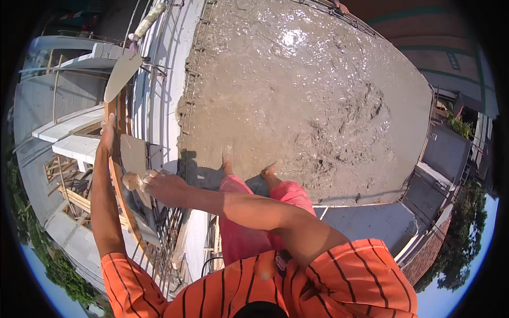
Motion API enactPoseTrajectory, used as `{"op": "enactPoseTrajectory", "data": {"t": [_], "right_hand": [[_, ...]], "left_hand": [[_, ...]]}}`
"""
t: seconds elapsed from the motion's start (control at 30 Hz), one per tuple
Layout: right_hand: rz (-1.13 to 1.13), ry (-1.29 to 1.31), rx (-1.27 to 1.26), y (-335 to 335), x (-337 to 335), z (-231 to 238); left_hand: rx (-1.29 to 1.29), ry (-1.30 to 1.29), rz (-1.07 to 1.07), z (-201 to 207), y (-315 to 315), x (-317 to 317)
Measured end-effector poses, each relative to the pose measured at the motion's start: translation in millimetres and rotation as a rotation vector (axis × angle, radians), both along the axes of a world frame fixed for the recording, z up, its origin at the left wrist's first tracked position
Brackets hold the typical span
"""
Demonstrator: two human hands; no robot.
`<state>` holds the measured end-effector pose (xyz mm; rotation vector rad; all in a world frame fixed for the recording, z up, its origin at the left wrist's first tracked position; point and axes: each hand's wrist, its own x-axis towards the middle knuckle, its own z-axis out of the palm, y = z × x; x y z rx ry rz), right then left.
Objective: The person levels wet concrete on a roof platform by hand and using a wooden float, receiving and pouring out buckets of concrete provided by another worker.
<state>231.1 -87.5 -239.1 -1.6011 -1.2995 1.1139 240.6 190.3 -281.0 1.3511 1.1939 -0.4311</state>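
1. Your right hand (163, 188) closes on the grey trowel's (133, 151) handle.
2. Your left hand (107, 130) touches the wooden board (125, 205); its closure I can't tell.
3. Both things lie left of wet concrete (265, 95).

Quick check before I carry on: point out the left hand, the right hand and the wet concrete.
Left hand (107, 133): head view, middle of the hand.
Right hand (164, 189): head view, back of the hand.
Wet concrete (265, 106): head view, open middle surface.
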Motion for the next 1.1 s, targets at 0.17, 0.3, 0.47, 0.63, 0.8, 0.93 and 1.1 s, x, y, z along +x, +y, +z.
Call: {"op": "enactPoseTrajectory", "data": {"t": [0.17, 0.3, 0.47, 0.63, 0.8, 0.93, 1.1], "right_hand": [[-0.176, -0.428, 0.277, 87, -87, -6], [0.192, -0.427, -0.036, 134, -88, 0], [0.318, -0.576, -0.065, 141, -91, 3], [0.176, -0.510, -0.040, 97, -75, 16], [0.008, -0.403, -0.066, -6, -1, 46], [-0.484, -0.339, -0.381, -105, 15, 1], [-0.782, -0.755, -0.578, -325, 39, -3]], "left_hand": [[-0.086, -0.067, -0.015, 1, 2, -1], [-0.070, 0.014, -0.107, -7, 9, 1], [-0.009, 0.036, -0.120, -33, 38, -11], [-0.135, 0.099, -0.220, -42, 70, -14], [-0.110, 0.074, -0.151, -25, 60, -6], [-0.368, -0.034, -0.123, 4, 6, 10], [0.607, -0.079, 0.032, 11, -64, -33]]}}
